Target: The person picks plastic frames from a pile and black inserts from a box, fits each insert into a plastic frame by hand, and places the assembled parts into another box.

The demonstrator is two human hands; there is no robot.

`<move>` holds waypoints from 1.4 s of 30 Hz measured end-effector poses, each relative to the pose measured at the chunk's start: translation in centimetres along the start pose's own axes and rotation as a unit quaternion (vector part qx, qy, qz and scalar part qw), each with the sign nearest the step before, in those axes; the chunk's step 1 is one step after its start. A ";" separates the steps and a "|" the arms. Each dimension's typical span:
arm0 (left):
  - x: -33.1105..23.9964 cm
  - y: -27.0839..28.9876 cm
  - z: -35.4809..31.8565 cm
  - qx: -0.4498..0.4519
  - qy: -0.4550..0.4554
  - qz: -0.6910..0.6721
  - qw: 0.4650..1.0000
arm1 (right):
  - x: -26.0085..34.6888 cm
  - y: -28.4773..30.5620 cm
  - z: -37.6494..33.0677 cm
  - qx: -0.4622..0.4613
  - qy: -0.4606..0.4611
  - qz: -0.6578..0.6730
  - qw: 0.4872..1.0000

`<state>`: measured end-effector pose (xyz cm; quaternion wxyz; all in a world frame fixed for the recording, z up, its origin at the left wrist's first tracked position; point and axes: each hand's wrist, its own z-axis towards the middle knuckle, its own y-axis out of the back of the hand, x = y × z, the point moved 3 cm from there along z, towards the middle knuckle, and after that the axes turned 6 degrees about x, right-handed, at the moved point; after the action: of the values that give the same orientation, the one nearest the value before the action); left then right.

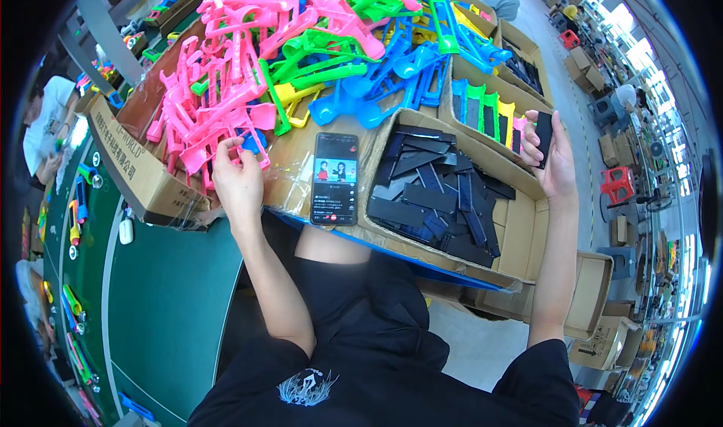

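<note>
My left hand is at the near edge of a heap of pink plastic frames, fingers curled in a pinch on a pink part; the fingertips partly hide the grip. Raised at the right, my right hand is closed round a thin black rectangular plate. Below and left of it, a cardboard box holds many loose black plates. Between my hands lies a phone with its screen lit, apart from both.
Green frames and blue frames lie beyond the phone. Behind the plate box, another box holds a row of coloured frames. A green conveyor belt carries coloured parts at the left. Other people sit nearby.
</note>
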<state>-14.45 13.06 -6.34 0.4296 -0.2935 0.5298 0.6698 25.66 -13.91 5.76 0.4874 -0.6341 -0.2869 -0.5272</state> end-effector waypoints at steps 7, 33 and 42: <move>1.0 0.3 0.3 0.034 0.030 -0.064 0.997 | -0.9 -0.6 -0.1 0.007 0.006 0.010 1.000; 1.0 1.1 0.4 0.051 0.057 -0.073 0.994 | -1.4 -0.4 -0.2 0.053 0.012 0.037 0.998; -0.9 2.0 -0.2 0.063 0.051 -0.067 0.994 | -1.6 -0.7 -0.5 0.015 0.002 -0.020 1.000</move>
<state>-15.80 12.47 -4.78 0.4641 -0.3343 0.5711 0.5887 24.41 -13.93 4.47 0.4873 -0.6198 -0.3064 -0.5334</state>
